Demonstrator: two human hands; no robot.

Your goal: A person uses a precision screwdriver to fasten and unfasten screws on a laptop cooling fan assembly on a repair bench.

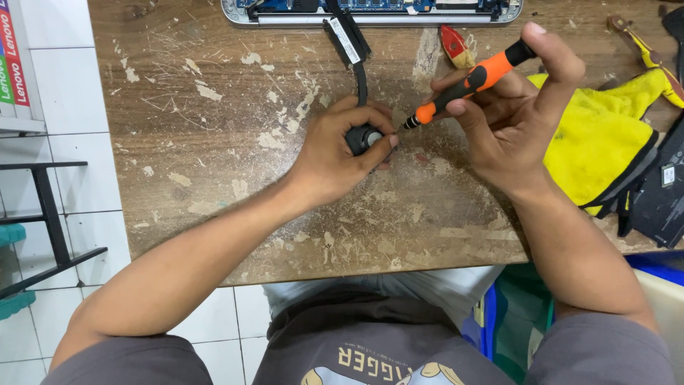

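My left hand (335,153) lies on the scratched wooden table (214,157) and grips a small black round fan (364,137). A black heat pipe (361,78) runs from the fan up to a flat black plate (347,39) near the opened laptop (370,11) at the far edge. My right hand (516,117) holds an orange and black screwdriver (467,82) tilted down to the left, its thin tip just beside the fan and my left fingertips.
A yellow cloth (598,139) lies at the right under my right wrist, with black parts (662,185) beside it. A small red tool (454,46) rests near the laptop. A black metal rack (46,214) stands on the tiled floor at left.
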